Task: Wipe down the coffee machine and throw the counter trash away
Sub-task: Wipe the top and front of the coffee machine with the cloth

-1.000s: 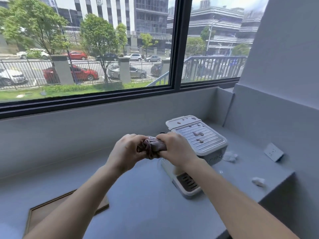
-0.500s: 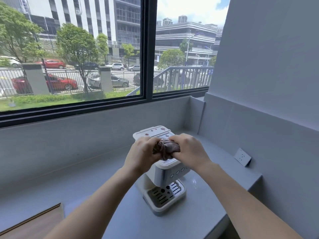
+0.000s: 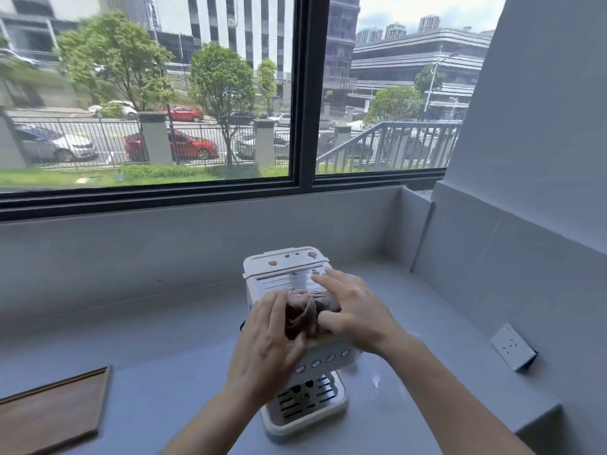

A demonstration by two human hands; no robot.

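Item: coffee machine (image 3: 289, 326), white, upright on grey desk (image 3: 164, 382) below window, drip grille facing the wearer. Cloth (image 3: 303, 315), brownish, bunched on its ridged top plate. Left hand (image 3: 266, 346) at cloth's near-left edge, fingers curled around it; right hand (image 3: 348, 310) spread flat, fingers pressing cloth and lid. Brown specks (image 3: 290, 256) on rear lid strip, unwiped. Advice: flatten cloth, sweep along the ridges toward the back strip, steady the body so it cannot slide. Wooden tray (image 3: 56, 412) far left; counter trash not visible
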